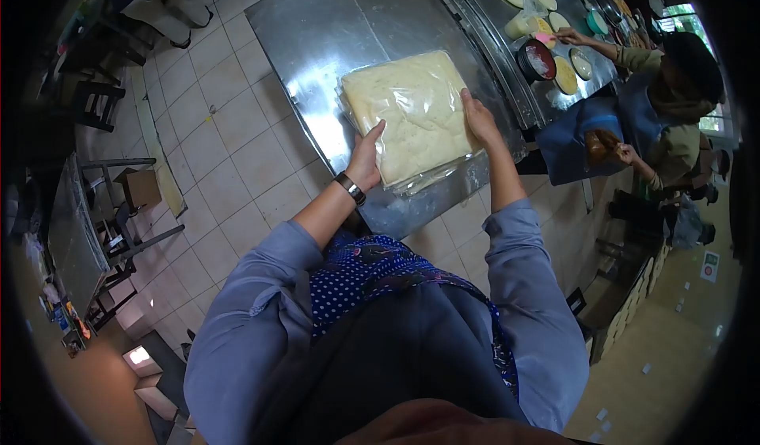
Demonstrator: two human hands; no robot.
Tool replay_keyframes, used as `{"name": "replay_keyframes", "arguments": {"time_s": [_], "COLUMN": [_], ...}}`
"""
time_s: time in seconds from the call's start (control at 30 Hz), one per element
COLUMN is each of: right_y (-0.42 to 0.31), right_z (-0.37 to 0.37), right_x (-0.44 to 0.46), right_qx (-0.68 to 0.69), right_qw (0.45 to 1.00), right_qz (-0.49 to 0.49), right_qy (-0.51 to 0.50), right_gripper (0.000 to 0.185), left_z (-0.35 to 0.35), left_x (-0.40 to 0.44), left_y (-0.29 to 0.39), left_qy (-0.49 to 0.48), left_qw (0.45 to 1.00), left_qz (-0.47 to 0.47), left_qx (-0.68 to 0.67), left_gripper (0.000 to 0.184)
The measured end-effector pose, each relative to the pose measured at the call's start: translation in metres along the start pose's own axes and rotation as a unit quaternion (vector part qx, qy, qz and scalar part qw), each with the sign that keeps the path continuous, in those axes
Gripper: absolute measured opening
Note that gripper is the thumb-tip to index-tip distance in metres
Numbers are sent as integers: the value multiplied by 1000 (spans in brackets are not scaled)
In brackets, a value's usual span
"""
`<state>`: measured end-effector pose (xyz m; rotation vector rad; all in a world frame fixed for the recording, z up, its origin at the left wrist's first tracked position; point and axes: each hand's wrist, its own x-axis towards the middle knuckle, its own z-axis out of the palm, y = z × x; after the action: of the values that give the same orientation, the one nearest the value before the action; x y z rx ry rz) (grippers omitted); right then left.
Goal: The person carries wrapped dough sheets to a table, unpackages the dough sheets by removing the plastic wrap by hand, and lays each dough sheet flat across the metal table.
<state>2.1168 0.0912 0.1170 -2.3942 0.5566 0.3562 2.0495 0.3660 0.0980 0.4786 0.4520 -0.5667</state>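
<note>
A large, pale, square slab (412, 116) wrapped in clear plastic lies at the front of a shiny metal table (324, 29). My left hand (366, 158), with a dark band at the wrist, grips the slab's left side, its thumb on the top face. On the opposite side, my right hand (479, 120) presses against the right edge, fingers pointing forward. More clear plastic shows along the slab's near edge and left side. The fingers under the slab are hidden.
At the right, a co-worker (673, 89) stands beside a second metal surface (507, 45) with round pale discs (565, 75) and a dark red bowl (536, 59). Another person's legs (166, 13) show at the upper left. Tiled floor (237, 128) lies left of the table.
</note>
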Motion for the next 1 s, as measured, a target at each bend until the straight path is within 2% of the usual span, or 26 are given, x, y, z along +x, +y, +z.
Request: {"name": "replay_keyframes", "arguments": {"time_s": [0.17,0.27,0.3,0.33,0.4,0.57,0.63,0.67,0.73,0.8,0.87,0.9,0.93,0.97,1.0], "right_y": [15,9,7,2,-4,-17,-34,-20,-39,-49,-76,-94,-113,-137,-162], "right_z": [-1,-14,-15,-18,-25,-17,-13,1,17,49,80,94,111,129,148], "right_x": [-9,-28,-34,-38,-44,-54,-69,-58,-83,-97,-111,-116,-122,-127,-129], "right_qx": [-13,70,160,247,257,360,355,376,426,450,565,563,622,676,675], "right_qw": [1000,996,982,954,949,901,911,902,885,878,811,812,761,705,705], "right_qz": [-19,-25,25,72,86,65,77,71,73,44,25,27,11,-9,-12], "right_qy": [14,-39,-98,-155,-164,-233,-195,-197,-173,-157,-150,-149,-183,-216,-218], "right_gripper": [82,90,88,85,81,81,76,71,65,66,70,70,73,76,76], "left_z": [5,8,27,30,37,26,27,26,9,31,18,10,2,7,10], "left_x": [-5,-8,-24,-29,-33,-22,-27,-31,-31,-77,-86,-94,-102,-124,-144], "left_y": [9,28,43,50,65,84,95,103,119,162,189,208,230,262,292], "left_qy": [-11,-10,-12,-13,-17,-40,-34,-26,-34,-96,-108,-122,-122,-162,-200], "left_qw": [996,994,993,993,988,978,969,958,936,916,868,842,842,856,867], "left_qz": [27,-13,-65,-64,-82,-43,-21,6,65,105,211,229,227,195,164], "left_qx": [82,105,99,103,130,198,244,285,345,374,436,474,474,451,426], "left_gripper": [58,57,61,61,65,68,69,69,74,84,84,89,89,90,92]}}
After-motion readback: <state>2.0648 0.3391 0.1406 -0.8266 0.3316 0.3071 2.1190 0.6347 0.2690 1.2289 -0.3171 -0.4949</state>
